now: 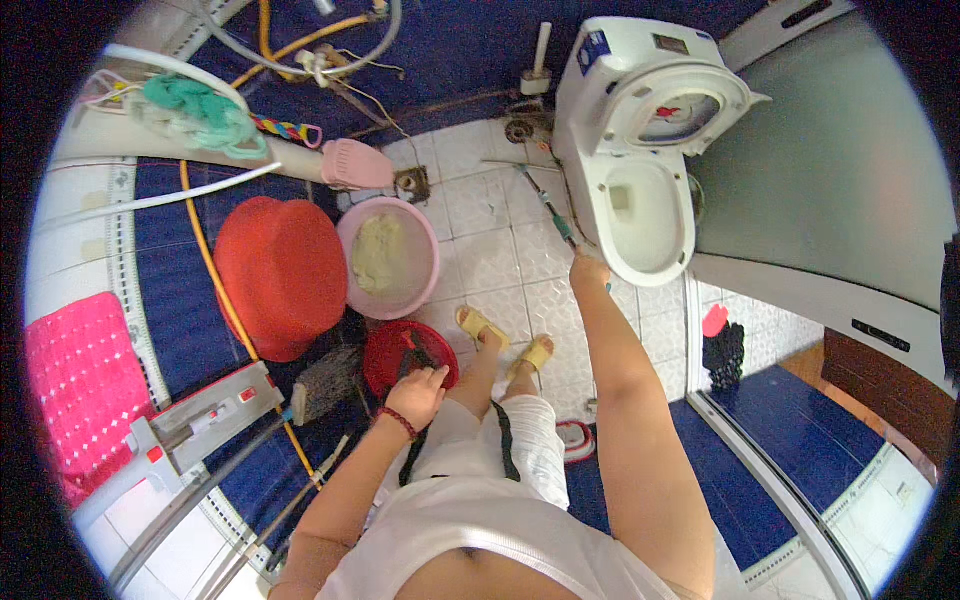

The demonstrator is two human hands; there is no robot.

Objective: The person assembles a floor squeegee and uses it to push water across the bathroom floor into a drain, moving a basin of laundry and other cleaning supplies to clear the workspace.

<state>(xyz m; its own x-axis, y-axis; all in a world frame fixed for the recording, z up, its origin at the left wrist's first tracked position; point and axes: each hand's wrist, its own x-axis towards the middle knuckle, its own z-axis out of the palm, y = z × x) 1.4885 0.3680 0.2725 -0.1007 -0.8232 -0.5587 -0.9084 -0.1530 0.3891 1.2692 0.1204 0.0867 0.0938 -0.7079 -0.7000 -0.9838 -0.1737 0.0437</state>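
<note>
My right hand (590, 271) is closed around the handle of a floor squeegee (559, 217). Its thin blade rests on the white tiles beside the base of the toilet (649, 217), whose lid and seat are raised. Over the near rim of a small red basin (375, 360) is my left hand (417, 396), fingers slightly bent; whether it grips anything cannot be told. A dark item lies in that basin. Just beyond stands a pink basin (431, 262) holding water and a pale yellowish cloth (379, 251).
A large red tub (281, 277) leans at the left wall near a yellow hose (202, 232). A flat mop (326, 386) stands by the small basin. Floor drains (519, 131) lie near the far wall. A frosted door (832, 157) is at the right.
</note>
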